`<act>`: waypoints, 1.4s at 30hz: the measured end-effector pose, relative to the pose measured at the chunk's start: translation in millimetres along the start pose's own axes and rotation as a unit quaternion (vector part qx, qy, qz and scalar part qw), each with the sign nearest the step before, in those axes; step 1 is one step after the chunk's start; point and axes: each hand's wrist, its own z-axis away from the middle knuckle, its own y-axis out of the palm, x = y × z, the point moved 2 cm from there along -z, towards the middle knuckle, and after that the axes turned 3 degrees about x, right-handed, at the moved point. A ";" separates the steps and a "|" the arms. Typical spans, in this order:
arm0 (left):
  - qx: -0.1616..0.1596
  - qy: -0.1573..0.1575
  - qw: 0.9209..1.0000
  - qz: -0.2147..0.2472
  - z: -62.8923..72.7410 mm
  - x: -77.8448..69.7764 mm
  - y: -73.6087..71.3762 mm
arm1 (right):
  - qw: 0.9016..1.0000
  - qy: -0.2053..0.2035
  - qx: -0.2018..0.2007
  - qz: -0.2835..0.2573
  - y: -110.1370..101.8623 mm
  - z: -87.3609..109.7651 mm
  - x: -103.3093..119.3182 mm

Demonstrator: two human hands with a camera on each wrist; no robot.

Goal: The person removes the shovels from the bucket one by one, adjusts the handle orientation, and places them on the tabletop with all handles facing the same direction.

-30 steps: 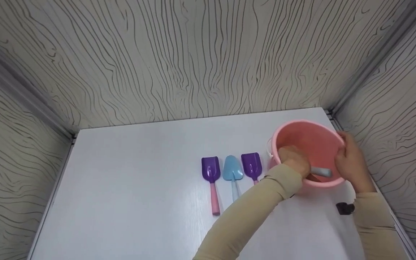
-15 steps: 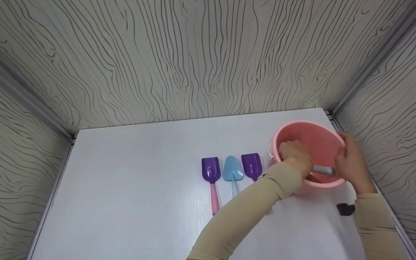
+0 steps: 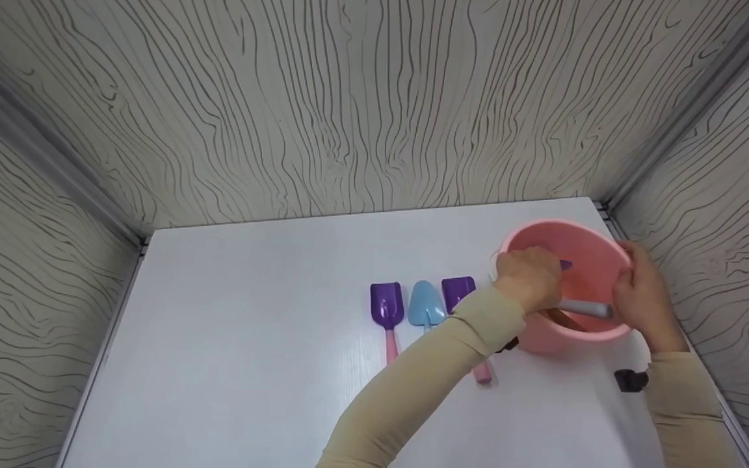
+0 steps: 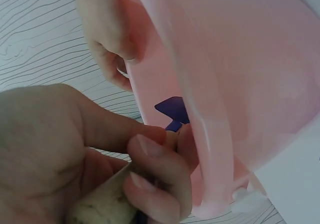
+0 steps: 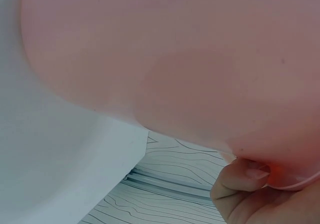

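Note:
A pink bucket [image 3: 599,260] stands at the table's right, mouth tipped toward the head camera. My right hand [image 3: 647,292] grips its right rim, thumb inside. My left hand [image 3: 532,276] reaches into the bucket's mouth and grips a sand toy by its pale grey handle [image 3: 586,308]. In the left wrist view, the thumb and fingers of my left hand [image 4: 155,159] wrap that handle. A purple piece [image 4: 172,109] shows beyond the fingertips, in line with the handle; its shape is mostly hidden. In the right wrist view the bucket's outer wall [image 5: 200,59] fills the frame.
Left of the bucket lie a purple shovel [image 3: 387,304] with a pink handle, a blue shovel [image 3: 425,302] and another purple shovel [image 3: 458,290]. My left sleeve [image 3: 426,377] covers parts of their handles. Wood-grain panels [image 3: 348,110] rise around the white table [image 3: 251,325].
My left hand has drawn slightly up and out within the bucket. More of the grey handle shows, and a purple tip has come into sight beside it. My right hand keeps its grip.

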 end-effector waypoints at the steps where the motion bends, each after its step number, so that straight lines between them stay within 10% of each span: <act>1: -0.004 0.003 1.000 0.015 1.6 3.0 -0.8 | 1.000 -0.003 -0.004 0.002 -0.3 -1.0 0.5; 15: -0.048 0.090 0.958 0.269 38.1 43.7 11.7 | 1.000 0.007 0.003 -0.019 0.3 -1.9 0.0; 22: -0.142 0.137 0.913 0.357 52.3 83.9 42.1 | 1.000 0.010 0.005 -0.013 -0.7 -2.0 -1.5; 28: -0.154 0.151 0.867 0.449 64.7 122.9 76.1 | 1.000 0.016 0.012 0.004 0.3 -2.7 -2.4; 31: -0.172 0.138 0.854 0.472 75.1 142.9 94.8 | 1.000 0.012 0.013 -0.002 1.3 -4.0 -1.9; 42: -0.270 0.008 0.843 0.466 98.1 189.9 159.7 | 1.000 0.001 0.010 0.000 -0.7 -6.1 -5.6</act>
